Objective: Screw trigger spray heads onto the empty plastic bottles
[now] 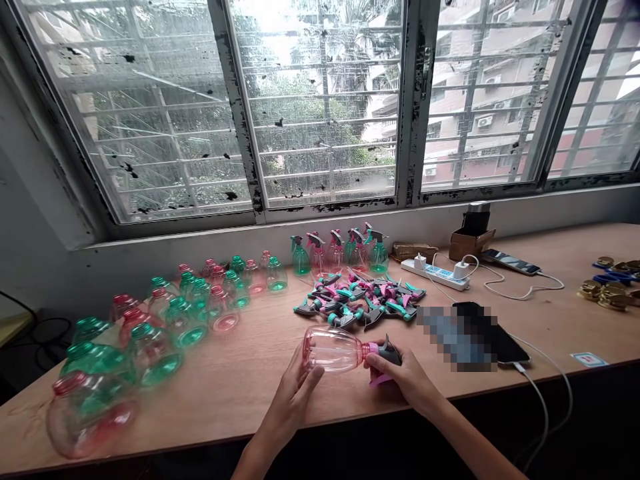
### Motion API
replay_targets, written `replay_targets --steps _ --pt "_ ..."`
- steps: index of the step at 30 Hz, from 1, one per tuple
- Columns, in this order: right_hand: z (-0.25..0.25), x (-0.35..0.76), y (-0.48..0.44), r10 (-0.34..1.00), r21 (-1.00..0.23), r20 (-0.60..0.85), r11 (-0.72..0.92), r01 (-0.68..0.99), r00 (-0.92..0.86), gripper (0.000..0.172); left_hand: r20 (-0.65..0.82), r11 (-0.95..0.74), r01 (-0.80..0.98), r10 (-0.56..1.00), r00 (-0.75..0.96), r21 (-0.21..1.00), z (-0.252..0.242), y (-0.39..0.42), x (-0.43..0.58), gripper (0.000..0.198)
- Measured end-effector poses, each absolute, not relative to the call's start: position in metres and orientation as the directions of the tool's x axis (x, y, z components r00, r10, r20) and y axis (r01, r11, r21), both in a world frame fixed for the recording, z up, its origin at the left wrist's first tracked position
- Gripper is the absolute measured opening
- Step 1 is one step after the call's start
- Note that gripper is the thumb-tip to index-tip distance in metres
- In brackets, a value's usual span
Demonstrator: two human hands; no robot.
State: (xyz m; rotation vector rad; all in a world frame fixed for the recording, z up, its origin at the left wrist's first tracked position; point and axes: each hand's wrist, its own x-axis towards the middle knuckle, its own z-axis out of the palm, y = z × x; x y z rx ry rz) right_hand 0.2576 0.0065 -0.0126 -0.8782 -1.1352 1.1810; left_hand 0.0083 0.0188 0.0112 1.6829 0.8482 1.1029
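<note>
A clear pink bottle (333, 349) lies on its side in the air above the table's front edge, its base to the left. My left hand (299, 387) is wrapped round the base end. At the neck, my right hand (395, 373) grips a grey and pink spray head (387, 352), which sits against the bottle's mouth. Just behind is a pile of loose grey, pink and green spray heads (357, 300). Several bottles with spray heads on, such as a green one (379, 257), stand upright behind the pile.
Several open green and pink bottles (155, 357) stand on the left of the wooden table (225, 400). At the right are a white power strip (435, 273), phones with cables (517, 262), a small cardboard box (467, 244) and gold-coloured pieces (607, 295). Windows line the back.
</note>
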Motion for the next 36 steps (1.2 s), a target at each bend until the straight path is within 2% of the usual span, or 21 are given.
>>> replay_targets --steps 6,11,16,19,30,36 --pt "-0.013 0.258 0.007 0.979 -0.941 0.205 0.198 -0.273 0.004 0.037 0.318 -0.349 0.04 0.889 0.33 0.936 -0.007 0.029 0.006 0.072" --pt "-0.011 0.257 0.006 0.977 -0.936 0.212 0.203 -0.288 0.0 0.035 0.312 -0.353 0.048 0.876 0.368 0.935 0.0 0.025 0.006 0.073" --pt "-0.013 0.257 0.007 0.978 -0.933 0.208 0.202 -0.298 0.01 0.036 0.375 -0.444 0.132 0.856 0.355 0.886 0.01 0.024 0.004 0.052" --pt "-0.014 0.257 0.008 0.978 -0.934 0.208 0.2 -0.297 0.006 0.036 0.409 -0.48 0.153 0.846 0.342 0.864 0.007 0.028 0.003 0.049" --pt "-0.012 0.258 0.006 0.974 -0.928 0.224 0.22 -0.301 0.021 0.035 0.267 -0.306 0.051 0.893 0.363 0.951 0.003 0.019 0.005 0.058" --pt "-0.012 0.258 0.007 0.977 -0.938 0.211 0.209 -0.278 0.024 0.037 0.293 -0.309 0.008 0.909 0.296 0.951 0.005 0.021 0.006 0.039"
